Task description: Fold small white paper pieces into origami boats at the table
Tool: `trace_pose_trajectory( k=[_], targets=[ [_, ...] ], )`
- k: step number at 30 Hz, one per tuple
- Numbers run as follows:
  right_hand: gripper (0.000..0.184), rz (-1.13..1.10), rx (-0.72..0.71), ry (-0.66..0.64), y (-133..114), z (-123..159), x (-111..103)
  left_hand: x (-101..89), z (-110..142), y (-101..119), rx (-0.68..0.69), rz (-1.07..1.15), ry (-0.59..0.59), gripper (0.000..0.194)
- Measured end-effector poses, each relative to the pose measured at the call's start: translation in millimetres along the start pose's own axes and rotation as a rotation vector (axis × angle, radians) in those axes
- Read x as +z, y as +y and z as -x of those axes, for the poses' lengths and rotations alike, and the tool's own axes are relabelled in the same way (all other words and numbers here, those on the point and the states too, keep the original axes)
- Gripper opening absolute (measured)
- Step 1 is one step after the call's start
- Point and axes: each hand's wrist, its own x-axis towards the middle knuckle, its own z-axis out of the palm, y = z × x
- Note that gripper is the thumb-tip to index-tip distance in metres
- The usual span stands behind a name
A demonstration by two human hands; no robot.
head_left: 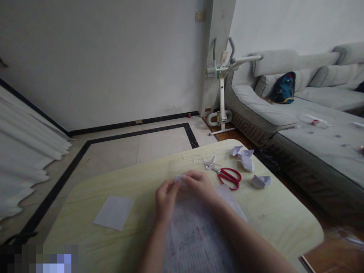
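Note:
Between my two hands is a small piece of folded white paper (179, 177), pinched by the fingers of both. My left hand (165, 197) grips its left side and my right hand (200, 185) its right side; the fingers partly cover it. Beneath my forearms lies a large printed sheet of paper (196, 242) with lines of writing. Red-handled scissors (229, 178) rest just right of my right hand, with white paper scraps (211, 162) by the blades. A square of white paper (113, 212) lies flat on the left of the table.
Several folded paper pieces (247, 163) sit at the right of the pale wooden table (273, 220), one folded paper (261, 181) nearer its edge. Beyond stand a grey sofa (313, 117) and a white exercise machine (222, 94). A white curtain (25, 151) hangs at the left.

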Motion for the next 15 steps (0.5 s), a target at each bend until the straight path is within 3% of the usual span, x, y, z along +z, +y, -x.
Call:
trace_pose_trajectory(
  k=[15],
  targets=[
    [0.017,-0.041,0.028,0.111,2.2,-1.7,-0.1,0.2,1.3,1.2,0.026,-0.014,-0.02,0.03]
  ],
)
